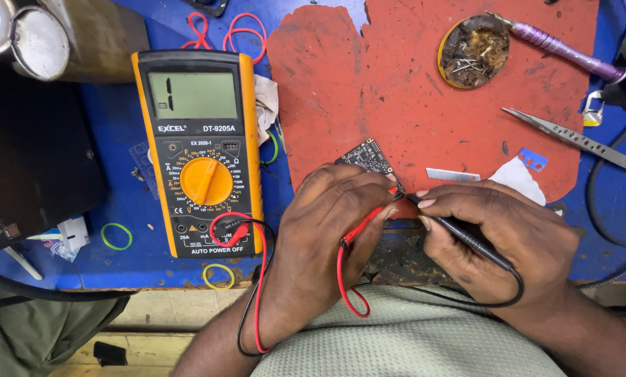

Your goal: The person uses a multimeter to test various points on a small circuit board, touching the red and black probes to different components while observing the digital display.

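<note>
**Inspector:** Head view. What is obscured?

**Assistant:** The small circuit board [367,156] is mostly covered by the left hand [330,223]; only its upper corner shows, lying on the red mat [369,77]. Where the probe tips meet the board cannot be made out. The black box [34,153] at left is cut off by the frame edge, as is the metal cylinder [27,31] above it.

**Inspector:** Hands?

**Assistant:** Left hand's fingers are curled closed around the red probe [369,222], its tip pointing toward the board's lower edge. Right hand [498,237] pinches the black probe [459,236] like a pen, fingers closed on it, tip aimed at the same spot. Both hands rest at the near edge of the mat, fingertips nearly touching.

**Inspector:** Instrument?

**Assistant:** A yellow multimeter [201,150] lies flat on the blue bench [117,139], left of the hands, red and black leads [261,279] plugged in at its bottom.

**Inspector:** Containers?

**Assistant:** One round tin [473,50] on the mat's far side, holding brownish residue and tangled wire scraps. A purple-handled tool [561,49] lies just beside it; tweezers [571,138] lie farther right.
</note>
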